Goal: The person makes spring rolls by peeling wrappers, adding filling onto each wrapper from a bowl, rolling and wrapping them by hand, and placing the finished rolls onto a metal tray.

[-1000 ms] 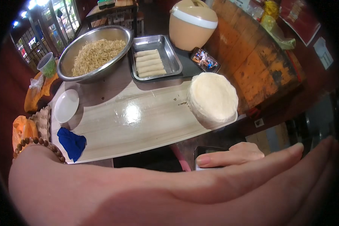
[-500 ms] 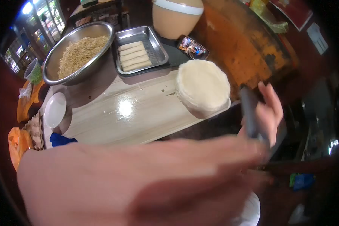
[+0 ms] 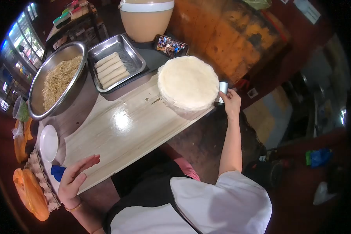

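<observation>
My right hand (image 3: 231,102) is at the table's right edge, fingers closed on a small silver-and-black device (image 3: 223,88) whose kind I cannot make out. The device is close beside a tall round stack of thin pale wrappers (image 3: 189,82), which hides part of it. My left hand (image 3: 75,177) hovers by the near left edge of the table, fingers stretched out and nothing in it. Near that hand are a blue cloth-like thing (image 3: 58,172) and an oval-looking white plate (image 3: 49,143).
Along the back of the table (image 3: 105,150) stand a metal bowl (image 3: 82,74) of shredded filling, a metal tray (image 3: 135,58) with several rolls, and a phone (image 3: 170,46) with its screen lit. Behind is a peach-coloured container (image 3: 146,19). Egg cartons (image 3: 41,179) and an orange bag (image 3: 31,195) lie left.
My hands, close together before the camera around a dark device, have parted. The left has gone to the table's left edge, the right to beside the wrapper stack. The view has shifted.
</observation>
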A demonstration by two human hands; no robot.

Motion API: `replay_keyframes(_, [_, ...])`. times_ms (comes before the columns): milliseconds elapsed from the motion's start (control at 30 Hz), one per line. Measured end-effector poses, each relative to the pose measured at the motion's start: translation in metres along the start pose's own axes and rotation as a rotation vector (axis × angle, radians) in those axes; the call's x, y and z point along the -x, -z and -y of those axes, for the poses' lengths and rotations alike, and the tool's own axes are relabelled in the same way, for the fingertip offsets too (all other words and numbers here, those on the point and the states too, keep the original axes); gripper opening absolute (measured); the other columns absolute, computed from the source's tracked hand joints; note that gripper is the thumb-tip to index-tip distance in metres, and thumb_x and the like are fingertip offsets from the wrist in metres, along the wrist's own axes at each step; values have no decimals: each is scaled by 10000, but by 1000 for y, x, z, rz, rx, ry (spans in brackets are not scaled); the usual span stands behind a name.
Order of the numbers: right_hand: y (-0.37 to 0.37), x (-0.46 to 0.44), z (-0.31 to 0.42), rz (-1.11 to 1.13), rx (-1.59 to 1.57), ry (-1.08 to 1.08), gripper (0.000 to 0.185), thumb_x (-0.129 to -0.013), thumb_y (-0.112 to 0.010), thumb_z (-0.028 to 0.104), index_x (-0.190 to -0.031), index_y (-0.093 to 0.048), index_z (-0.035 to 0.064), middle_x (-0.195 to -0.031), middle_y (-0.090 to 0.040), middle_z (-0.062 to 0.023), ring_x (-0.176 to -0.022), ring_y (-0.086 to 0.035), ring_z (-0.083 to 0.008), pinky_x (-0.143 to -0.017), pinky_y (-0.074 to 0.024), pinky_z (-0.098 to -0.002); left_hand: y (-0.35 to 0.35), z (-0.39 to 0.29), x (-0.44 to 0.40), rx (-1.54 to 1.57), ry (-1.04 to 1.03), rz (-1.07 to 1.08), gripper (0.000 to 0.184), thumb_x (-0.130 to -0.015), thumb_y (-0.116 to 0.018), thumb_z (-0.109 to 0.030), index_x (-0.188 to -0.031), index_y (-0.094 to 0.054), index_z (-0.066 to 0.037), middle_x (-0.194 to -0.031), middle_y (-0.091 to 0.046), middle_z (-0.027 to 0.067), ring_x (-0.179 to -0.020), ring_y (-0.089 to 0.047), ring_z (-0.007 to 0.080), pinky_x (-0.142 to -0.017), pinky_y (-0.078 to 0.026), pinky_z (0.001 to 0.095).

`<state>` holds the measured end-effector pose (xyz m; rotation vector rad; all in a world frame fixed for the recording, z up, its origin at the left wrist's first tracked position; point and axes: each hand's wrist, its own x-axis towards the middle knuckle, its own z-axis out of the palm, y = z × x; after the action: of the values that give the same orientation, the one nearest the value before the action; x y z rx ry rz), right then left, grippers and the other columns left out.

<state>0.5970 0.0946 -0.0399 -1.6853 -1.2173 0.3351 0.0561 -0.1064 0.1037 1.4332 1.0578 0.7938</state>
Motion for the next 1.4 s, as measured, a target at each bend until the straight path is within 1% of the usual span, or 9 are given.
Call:
replay_keyframes(200, [-20,-9,5,-54,304,68,311,-907,-670,250,-1068,-677,-17,-815,-687,-183,-784,-677,-352,-715,-511,-418,3,25,16,80,-4,-106,587,-949,-560,-249,-1391,-426,115,-1376,-529,247,-1290,-517,341,-1099,-368,415])
replay_keyframes(233, [-25,-10,2,-134,355,235,288,-924,-638,252,-1043,-685,-5,-849,-682,-192,-825,-667,-374,-737,-512,-438,4,29,18,95,1,-126,585,-953,-557,-252,-1391,-426,113,-1376,-529,245,-1286,-520,342,-1097,-371,416])
replay_keyframes(367, [-26,-1,10,-189,489,242,279,-913,-644,250,-1046,-683,7,-867,-680,-196,-858,-666,-373,-754,-512,-454,4,35,22,111,-5,-181,587,-960,-557,-274,-1392,-430,103,-1369,-536,237,-1268,-537,342,-1080,-387,413])
replay_keyframes(567, [-21,1,3,-114,340,64,255,-828,-726,192,-1010,-664,23,-770,-663,-158,-790,-660,-373,-725,-514,-452,6,43,22,68,-27,-235,625,-970,-561,-362,-1366,-452,108,-1338,-552,254,-1223,-568,350,-1051,-423,421])
replay_keyframes(733, [-25,8,1,-211,388,168,243,-812,-737,191,-987,-645,49,-1006,-592,-169,-964,-599,-388,-813,-487,-464,7,47,21,95,-25,-282,546,-971,-550,-282,-1360,-475,94,-1324,-577,231,-1219,-579,334,-1035,-428,400])
replay_keyframes(967, [-16,4,5,-151,384,171,220,-899,-662,238,-945,-690,25,-957,-622,-160,-942,-603,-355,-817,-483,-441,7,48,27,85,-18,-298,554,-975,-543,-293,-1368,-468,91,-1325,-575,234,-1217,-580,335,-1038,-427,397])
replay_keyframes(1100, [3,18,55,-315,299,317,120,-887,-659,99,-987,-670,35,-919,-623,-104,-812,-618,-270,-753,-494,-368,9,54,32,111,-30,-328,574,-975,-546,-319,-1368,-467,92,-1325,-574,234,-1215,-581,336,-1035,-428,396])
replay_keyframes(1267, [-3,43,136,95,186,775,185,-843,-715,143,-987,-701,29,-1020,-650,-132,-947,-601,-304,-854,-478,-392,4,49,21,143,-2,-292,502,-994,-524,-249,-1369,-473,80,-1346,-561,224,-1217,-576,326,-1037,-428,397])
replay_keyframes(1400, [-34,62,153,311,238,805,315,-750,-798,183,-1020,-705,50,-1047,-646,-129,-1036,-577,-334,-932,-454,-422,0,56,14,187,41,-240,405,-1001,-529,-145,-1349,-508,60,-1317,-591,153,-1216,-573,246,-1036,-433,349])
